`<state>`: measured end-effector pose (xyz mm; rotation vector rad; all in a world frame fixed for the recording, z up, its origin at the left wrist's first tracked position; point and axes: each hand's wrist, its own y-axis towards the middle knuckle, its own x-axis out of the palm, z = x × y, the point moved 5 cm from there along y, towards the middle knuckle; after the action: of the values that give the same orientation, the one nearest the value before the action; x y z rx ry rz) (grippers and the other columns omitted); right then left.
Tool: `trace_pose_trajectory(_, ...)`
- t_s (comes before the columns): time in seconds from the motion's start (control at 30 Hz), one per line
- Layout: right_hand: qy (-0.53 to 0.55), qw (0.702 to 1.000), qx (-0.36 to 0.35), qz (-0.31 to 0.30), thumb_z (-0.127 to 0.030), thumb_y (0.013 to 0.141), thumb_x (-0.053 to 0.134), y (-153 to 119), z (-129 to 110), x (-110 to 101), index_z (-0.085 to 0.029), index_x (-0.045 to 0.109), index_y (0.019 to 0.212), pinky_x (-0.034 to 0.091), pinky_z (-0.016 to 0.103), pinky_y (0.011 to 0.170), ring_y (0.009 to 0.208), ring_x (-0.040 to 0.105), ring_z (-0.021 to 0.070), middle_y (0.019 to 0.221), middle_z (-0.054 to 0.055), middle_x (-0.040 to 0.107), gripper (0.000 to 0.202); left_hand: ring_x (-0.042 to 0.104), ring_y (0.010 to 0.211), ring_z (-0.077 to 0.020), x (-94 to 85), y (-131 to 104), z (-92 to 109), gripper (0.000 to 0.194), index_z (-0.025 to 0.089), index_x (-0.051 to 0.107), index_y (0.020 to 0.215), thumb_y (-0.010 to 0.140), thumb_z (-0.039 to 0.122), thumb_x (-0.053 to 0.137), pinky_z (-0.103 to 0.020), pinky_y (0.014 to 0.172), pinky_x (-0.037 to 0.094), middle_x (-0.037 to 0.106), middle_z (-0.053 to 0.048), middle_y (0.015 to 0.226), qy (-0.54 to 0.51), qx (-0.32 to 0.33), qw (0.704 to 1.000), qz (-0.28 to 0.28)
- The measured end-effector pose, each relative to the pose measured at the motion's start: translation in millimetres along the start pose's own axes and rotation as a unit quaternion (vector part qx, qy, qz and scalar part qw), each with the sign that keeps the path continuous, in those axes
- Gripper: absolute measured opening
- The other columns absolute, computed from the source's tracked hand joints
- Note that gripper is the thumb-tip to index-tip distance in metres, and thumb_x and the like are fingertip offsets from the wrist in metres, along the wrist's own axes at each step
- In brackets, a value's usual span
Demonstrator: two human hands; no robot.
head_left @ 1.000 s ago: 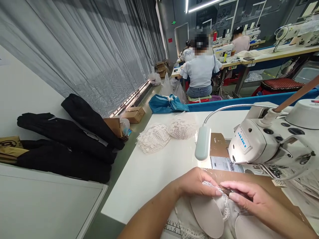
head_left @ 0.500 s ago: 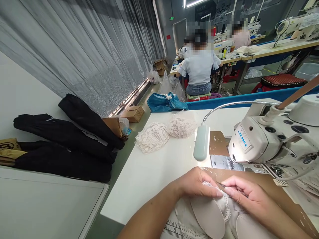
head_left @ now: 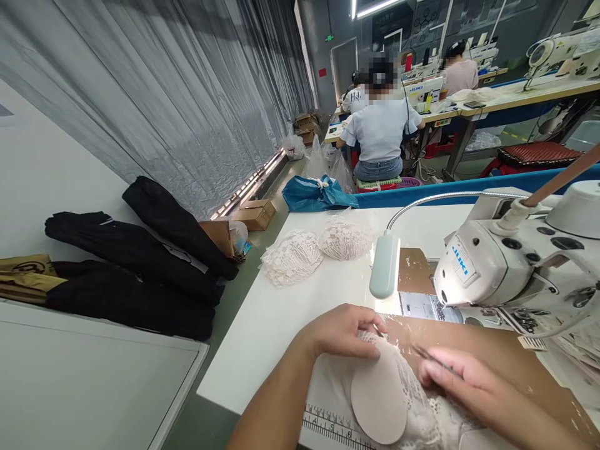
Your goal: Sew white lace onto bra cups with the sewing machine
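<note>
A pale lace bra with smooth oval cups (head_left: 379,394) lies at the table's front edge, partly cut off by the bottom of the view. My left hand (head_left: 344,331) pinches its upper lace edge between thumb and fingers. To the right, my right hand (head_left: 457,372) is closed around slim metal thread snips (head_left: 429,355), whose two points face left, apart from the cup. The lower fingers of that hand are close to the lace; whether they touch it is unclear. A printed ruler scale (head_left: 328,425) shows beneath the bra.
Two more lace cups (head_left: 293,256) lie farther back on the white table (head_left: 253,350). A JUKI sewing machine (head_left: 473,265) stands at right, with a lamp (head_left: 385,265) beside it and brown board (head_left: 497,350) before it. Beyond, a seated person (head_left: 380,131) faces away.
My left hand has moved left and slightly up with the bra edge. My right hand, with the snips, has come away from the lace, widening the space between the hands.
</note>
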<state>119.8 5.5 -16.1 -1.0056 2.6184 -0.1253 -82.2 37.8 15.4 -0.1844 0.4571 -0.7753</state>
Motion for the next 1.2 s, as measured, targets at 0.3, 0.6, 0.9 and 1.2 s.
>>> trace_pose_trajectory(0.3,0.008,0.989,0.011,0.144,-0.057,0.086,0.052,4.9,0.5,3.7,-0.023,0.058,0.069,0.038,0.026,0.054,0.059,0.044,0.0153,0.061,-0.002,0.050,0.039,0.055,0.076,-0.0132,20.9,12.1,10.1,0.044,0.016,0.066,0.109,0.072,0.037,0.077,-0.021,0.065,0.040,0.061,-0.001,0.086,-0.101,0.051,0.992,0.050)
trace_pose_trajectory(0.6,0.060,0.984,0.016,0.169,-0.056,0.088,0.052,-3.9,0.2,-7.4,-0.023,0.067,0.106,0.051,0.030,0.072,0.078,0.060,0.0212,0.084,0.004,0.065,0.041,0.062,0.085,-0.0179,31.6,19.2,12.8,0.029,0.015,0.074,0.095,0.077,0.038,0.073,-0.024,0.075,0.045,0.069,-0.003,0.088,-0.116,0.038,0.992,0.024)
trace_pose_trajectory(0.9,0.149,0.977,0.042,0.145,-0.059,0.081,0.059,-7.6,6.7,-8.4,-0.023,0.068,0.109,0.054,0.038,0.082,0.091,0.065,0.0268,0.096,0.008,0.070,0.047,0.065,0.090,-0.0217,30.9,19.7,7.7,0.038,0.014,0.076,0.097,0.072,0.043,0.077,-0.029,0.084,0.048,0.073,-0.007,0.094,-0.191,0.004,0.980,0.058)
trace_pose_trajectory(1.2,0.122,0.982,0.024,0.141,-0.059,0.083,0.054,-4.9,-7.1,1.0,-0.024,0.064,0.094,0.051,0.032,0.070,0.078,0.063,0.0221,0.081,0.003,0.067,0.038,0.058,0.067,-0.0146,34.6,24.4,8.7,0.035,0.012,0.078,0.084,0.066,0.041,0.082,-0.023,0.062,0.042,0.067,-0.003,0.071,-0.210,-0.009,0.975,0.078)
